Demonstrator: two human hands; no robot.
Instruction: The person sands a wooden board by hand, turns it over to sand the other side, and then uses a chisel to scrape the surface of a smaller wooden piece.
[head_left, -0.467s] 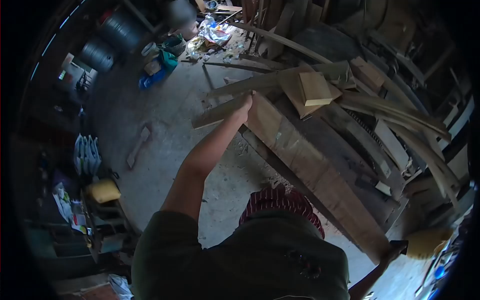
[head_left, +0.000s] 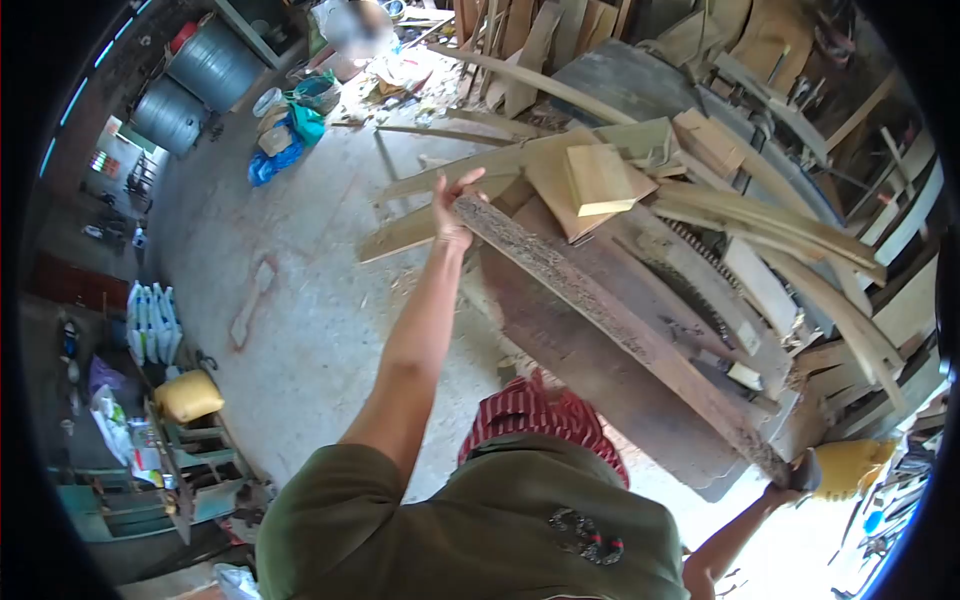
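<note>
A long wooden plank (head_left: 610,315) lies diagonally before me, turned so its rough narrow edge faces up. At its far end, my left hand (head_left: 453,215) holds it against the palm, with thumb and fingers partly spread. Down at the near right end, my right hand (head_left: 785,494) grips the plank beside a small dark piece (head_left: 806,472). Beneath the plank is a broad brown board surface (head_left: 560,330). A light wood block (head_left: 600,178) sits on another board just beyond the plank.
Long curved timber strips (head_left: 790,228) and offcuts pile up to the right. Metal drums (head_left: 215,65) stand at the back left, near blue and green bags (head_left: 278,160). A yellow container (head_left: 188,396) is at left, a yellow sack (head_left: 855,470) by my right hand. Concrete floor (head_left: 310,300) lies left.
The plank has rolled from showing its broad face to showing its narrow edge. My left hand's fingers have spread at its end. The picture has brightened, and the view has shifted slightly.
</note>
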